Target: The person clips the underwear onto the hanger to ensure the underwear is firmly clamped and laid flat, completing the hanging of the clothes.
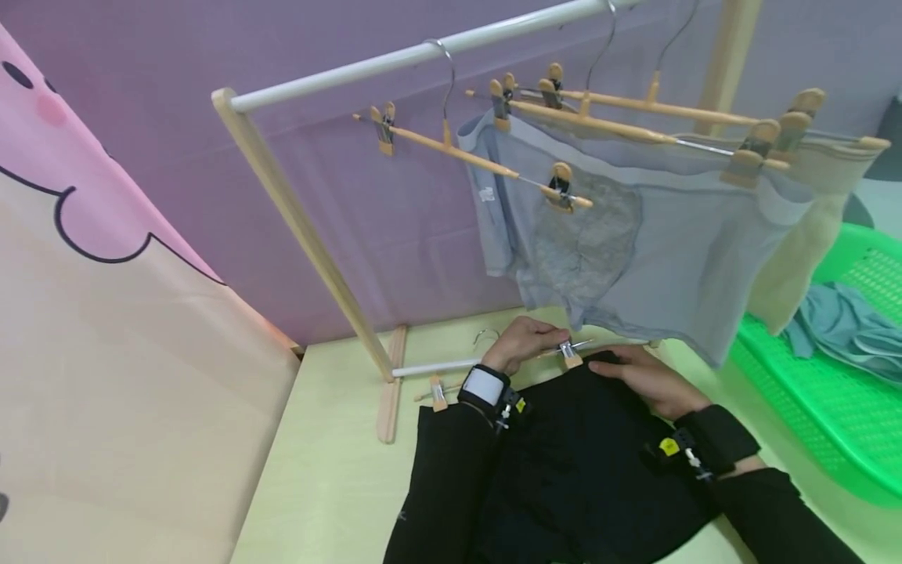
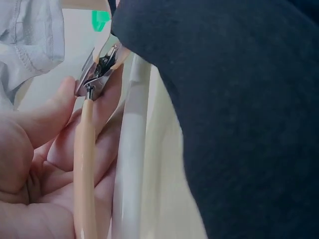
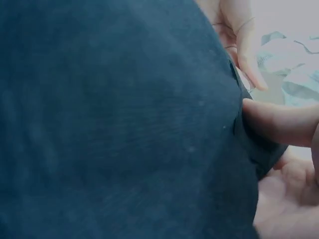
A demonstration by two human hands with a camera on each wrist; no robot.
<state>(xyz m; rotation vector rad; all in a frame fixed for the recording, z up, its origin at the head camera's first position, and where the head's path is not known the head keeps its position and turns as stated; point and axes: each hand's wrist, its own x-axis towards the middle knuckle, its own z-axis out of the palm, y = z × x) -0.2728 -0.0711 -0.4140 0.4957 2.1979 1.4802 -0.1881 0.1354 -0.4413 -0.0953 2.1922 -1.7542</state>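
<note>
A black garment (image 1: 564,462) lies spread below the rack, its top edge along a wooden clip hanger (image 2: 85,159). My left hand (image 1: 523,343) pinches the hanger's right-hand clip (image 1: 569,354) between thumb and fingers; the hanger's wooden bar crosses the palm in the left wrist view. With thumb and fingers, my right hand (image 1: 651,380) pinches the garment's upper right corner, close beside that clip. The hanger's other clip (image 1: 438,393) sits at the garment's upper left corner.
Grey boxer briefs (image 1: 669,243) hang from a clip hanger on the white rail (image 1: 416,55), just above my hands. A bare clip hanger (image 1: 458,153) hangs left of them, a cream garment (image 1: 796,258) behind. At right stands a green basket (image 1: 796,407) with teal cloth (image 1: 846,329).
</note>
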